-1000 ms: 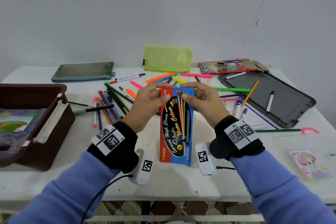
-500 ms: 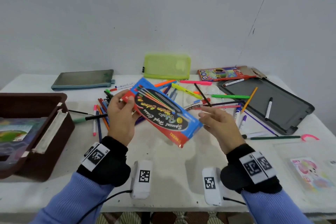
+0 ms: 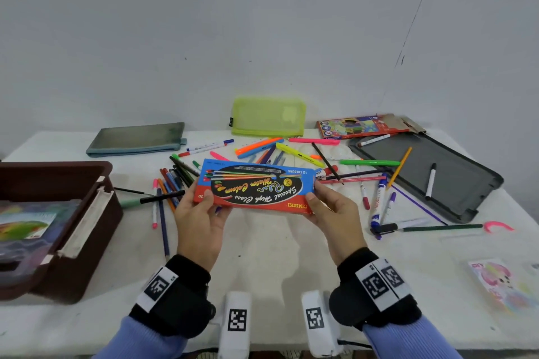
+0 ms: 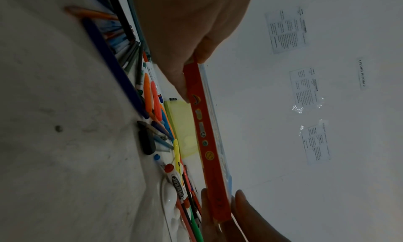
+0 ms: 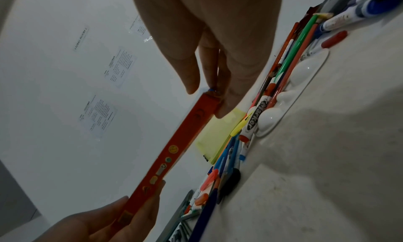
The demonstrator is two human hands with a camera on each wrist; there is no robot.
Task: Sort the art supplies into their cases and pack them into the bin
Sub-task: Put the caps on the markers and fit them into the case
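Observation:
A flat red-and-blue water colour box hangs crosswise above the table centre, print upside down to me. My left hand pinches its left end and my right hand pinches its right end. In the left wrist view the box shows edge-on as an orange strip between thumb and fingers. In the right wrist view its orange edge runs from my right fingers to my left hand. Loose pens, pencils and markers lie scattered behind. The brown bin stands at the left.
A grey pouch and a green mesh pouch lie at the back. A coloured pencil box and an open dark grey case with a black marker are at the right. A white palette lies under pens. A pink card sits front right.
The box turned from upright, through a tilt held by my left hand alone, to lying crosswise. My right hand came back and took its right end.

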